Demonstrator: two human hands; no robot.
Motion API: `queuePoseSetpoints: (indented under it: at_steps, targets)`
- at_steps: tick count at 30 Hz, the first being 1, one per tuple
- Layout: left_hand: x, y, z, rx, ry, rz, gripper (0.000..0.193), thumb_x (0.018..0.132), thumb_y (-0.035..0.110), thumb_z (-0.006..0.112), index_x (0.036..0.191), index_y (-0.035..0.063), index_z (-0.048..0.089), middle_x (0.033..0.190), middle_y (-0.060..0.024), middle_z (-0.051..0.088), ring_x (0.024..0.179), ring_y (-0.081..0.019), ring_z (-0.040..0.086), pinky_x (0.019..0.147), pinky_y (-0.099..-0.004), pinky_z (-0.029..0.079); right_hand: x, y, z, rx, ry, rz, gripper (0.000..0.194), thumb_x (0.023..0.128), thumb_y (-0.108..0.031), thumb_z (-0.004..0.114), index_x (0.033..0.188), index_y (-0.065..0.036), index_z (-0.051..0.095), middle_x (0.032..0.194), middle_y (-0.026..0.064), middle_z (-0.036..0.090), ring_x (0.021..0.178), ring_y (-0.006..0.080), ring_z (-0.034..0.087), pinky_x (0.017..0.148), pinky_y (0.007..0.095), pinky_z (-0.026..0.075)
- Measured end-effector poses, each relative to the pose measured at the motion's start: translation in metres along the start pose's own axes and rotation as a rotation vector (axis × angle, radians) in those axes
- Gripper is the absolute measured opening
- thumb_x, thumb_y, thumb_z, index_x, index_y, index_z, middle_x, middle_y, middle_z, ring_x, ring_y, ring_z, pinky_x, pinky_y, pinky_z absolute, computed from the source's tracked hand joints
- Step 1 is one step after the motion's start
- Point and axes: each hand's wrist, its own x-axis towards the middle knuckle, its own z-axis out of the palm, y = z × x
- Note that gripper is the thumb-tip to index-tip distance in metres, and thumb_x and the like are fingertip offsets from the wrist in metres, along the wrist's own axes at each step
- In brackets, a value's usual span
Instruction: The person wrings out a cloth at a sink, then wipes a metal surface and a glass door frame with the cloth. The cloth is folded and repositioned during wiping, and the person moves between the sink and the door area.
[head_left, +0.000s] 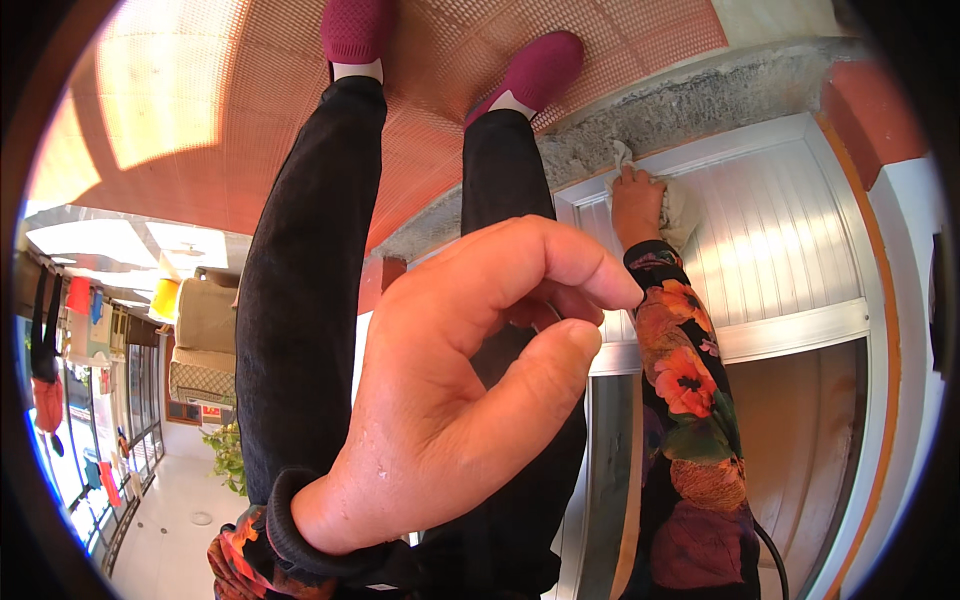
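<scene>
My left hand (450, 382) hangs close to the camera in the middle of the view. Its fingers curl loosely towards the thumb, with a small gap and nothing visible held between them. At the upper right, my right hand (637, 202) presses a crumpled pale cloth (681, 214) against the ribbed metal panel (780, 217) of a door, near a corner of its frame. Part of the cloth pokes out beyond the fingers towards the rough concrete sill (675, 112). A flowered sleeve (686, 390) covers my right arm and crosses the door's metal crossbar (795, 328).
My feet in magenta knit shoes (525, 71) stand on an orange perforated mat (420, 135). Beyond the crossbar is a brownish pane (795, 427). A dark cord (772, 551) curves beside my sleeve. Upside down at left are a covered piece of furniture (202, 337) and a leafy plant (225, 454).
</scene>
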Motion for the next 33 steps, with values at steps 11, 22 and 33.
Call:
queuePoseSetpoints:
  at_steps: [11, 22, 33]
  targets:
    - [0.007, -0.011, -0.001, -0.131, -0.012, 0.16, 0.032, 0.087, 0.016, 0.06, 0.108, -0.0081, 0.059, 0.103, -0.0166, 0.06, 0.092, -0.0176, 0.056, 0.082, -0.0298, 0.045, 0.01, -0.097, 0.03, 0.045, 0.052, -0.2, 0.023, 0.091, -0.022, 0.052, 0.109, -0.021, 0.067, 0.101, -0.0086, 0.064, 0.106, 0.0204, 0.056, 0.086, 0.0488, 0.044]
    - [0.011, 0.003, 0.016, 0.052, 0.014, -0.018, 0.024, 0.091, 0.013, 0.053, 0.107, -0.0036, 0.057, 0.104, -0.0108, 0.061, 0.092, -0.014, 0.057, 0.085, -0.0275, 0.045, 0.022, 0.07, -0.009, 0.226, -0.014, 0.093, 0.024, 0.091, -0.023, 0.052, 0.102, -0.019, 0.073, 0.113, -0.0042, 0.064, 0.114, 0.0217, 0.054, 0.082, 0.0458, 0.048]
    - [0.014, 0.019, 0.026, 0.026, 0.025, 0.047, 0.025, 0.09, 0.019, 0.056, 0.101, -0.0037, 0.058, 0.097, -0.0133, 0.06, 0.087, -0.0167, 0.057, 0.08, -0.0288, 0.046, 0.057, 0.295, -0.046, 0.273, 0.045, 0.499, 0.03, 0.092, -0.024, 0.05, 0.11, -0.011, 0.071, 0.12, 0.01, 0.065, 0.116, 0.0288, 0.057, 0.09, 0.0438, 0.049]
